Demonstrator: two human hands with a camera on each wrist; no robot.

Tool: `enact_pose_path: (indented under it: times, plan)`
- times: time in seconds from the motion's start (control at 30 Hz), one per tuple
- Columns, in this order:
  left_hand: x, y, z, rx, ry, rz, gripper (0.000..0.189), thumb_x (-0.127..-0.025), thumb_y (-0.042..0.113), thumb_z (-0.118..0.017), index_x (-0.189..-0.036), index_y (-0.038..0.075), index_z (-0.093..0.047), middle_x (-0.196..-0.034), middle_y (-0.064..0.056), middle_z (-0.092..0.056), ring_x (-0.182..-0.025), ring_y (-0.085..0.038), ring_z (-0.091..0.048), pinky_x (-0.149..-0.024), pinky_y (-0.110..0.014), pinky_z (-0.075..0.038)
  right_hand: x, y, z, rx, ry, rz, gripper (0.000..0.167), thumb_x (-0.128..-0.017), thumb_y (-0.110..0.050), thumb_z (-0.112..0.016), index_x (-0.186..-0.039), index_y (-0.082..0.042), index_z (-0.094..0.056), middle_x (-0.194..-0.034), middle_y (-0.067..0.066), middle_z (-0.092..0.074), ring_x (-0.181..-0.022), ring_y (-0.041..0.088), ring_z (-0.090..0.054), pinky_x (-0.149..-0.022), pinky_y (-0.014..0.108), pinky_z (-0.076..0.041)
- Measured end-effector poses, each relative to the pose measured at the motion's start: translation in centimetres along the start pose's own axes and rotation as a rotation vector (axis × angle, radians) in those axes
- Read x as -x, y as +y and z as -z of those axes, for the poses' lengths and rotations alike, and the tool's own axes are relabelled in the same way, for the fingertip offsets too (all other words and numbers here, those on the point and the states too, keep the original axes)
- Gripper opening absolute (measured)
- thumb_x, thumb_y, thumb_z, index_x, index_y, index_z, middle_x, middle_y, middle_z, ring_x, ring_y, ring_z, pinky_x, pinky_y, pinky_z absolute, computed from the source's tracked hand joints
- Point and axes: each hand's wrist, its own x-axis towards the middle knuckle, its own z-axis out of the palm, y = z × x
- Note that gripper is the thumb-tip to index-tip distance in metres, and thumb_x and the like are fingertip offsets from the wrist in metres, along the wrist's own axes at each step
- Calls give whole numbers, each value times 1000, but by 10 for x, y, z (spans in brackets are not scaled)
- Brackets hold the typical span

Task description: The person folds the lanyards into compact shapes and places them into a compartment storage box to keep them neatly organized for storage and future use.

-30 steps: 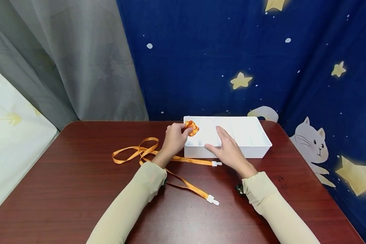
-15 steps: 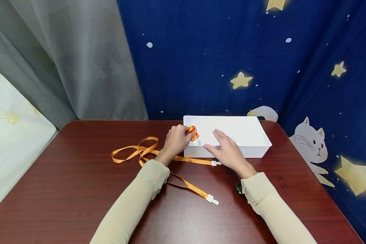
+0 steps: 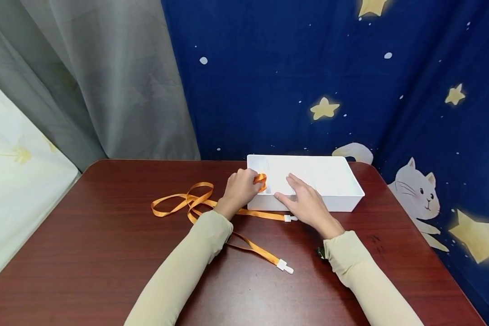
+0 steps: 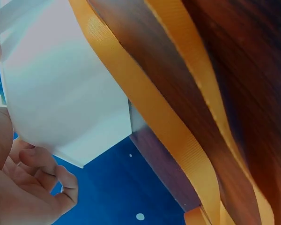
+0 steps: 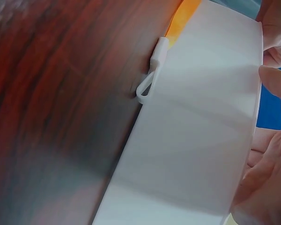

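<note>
A white rectangular box [image 3: 338, 203] stands at the table's far side. My left hand [image 3: 240, 186] reaches over its left end, holding a bunched orange lanyard [image 3: 261, 181]; the fingertips are mostly hidden in the head view. In the left wrist view, the fingers of this hand [image 4: 37, 187] bend over the rim. My right hand [image 3: 307, 206] rests at the near rim, with fingers extended over the inside. Its thumb [image 5: 275, 82] touches that rim in the right wrist view.
Loose orange lanyard straps [image 3: 179, 199] lie looped on the table [image 3: 85, 244], left of the box and under my left forearm. One white clip [image 3: 288, 218] sits beside the box's front wall; another clip [image 3: 284, 266] lies nearer. Curtains hang behind.
My left hand has moved slightly right and nearer along the box's left end, taking the bunched lanyard lower behind the near rim. The right hand has hardly moved.
</note>
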Motion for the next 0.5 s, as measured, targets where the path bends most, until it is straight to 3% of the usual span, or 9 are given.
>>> enact_pose_path:
  times: [0.17,0.5]
  plan:
    - [-1,0,-1,0,-8,20,23,-87,24,-78,-104,8,-77,-93,-5,-74,-68,-17,-61,-70,-33,-55,0,1,-1,-5,9,8,79,-94,-54,-60,-147,3,-44,-155,16,-39,-141,35,-39,-111,52,-34]
    - [1,-1,-1,66,16,28,55,-84,24,-80,-135,16,-63,-90,-3,-71,-65,-16,-60,-59,-30,-53,0,3,-1,-5,17,6,78,-94,-54,-60,-146,3,-44,-154,16,-39,-140,35,-40,-110,53,-35]
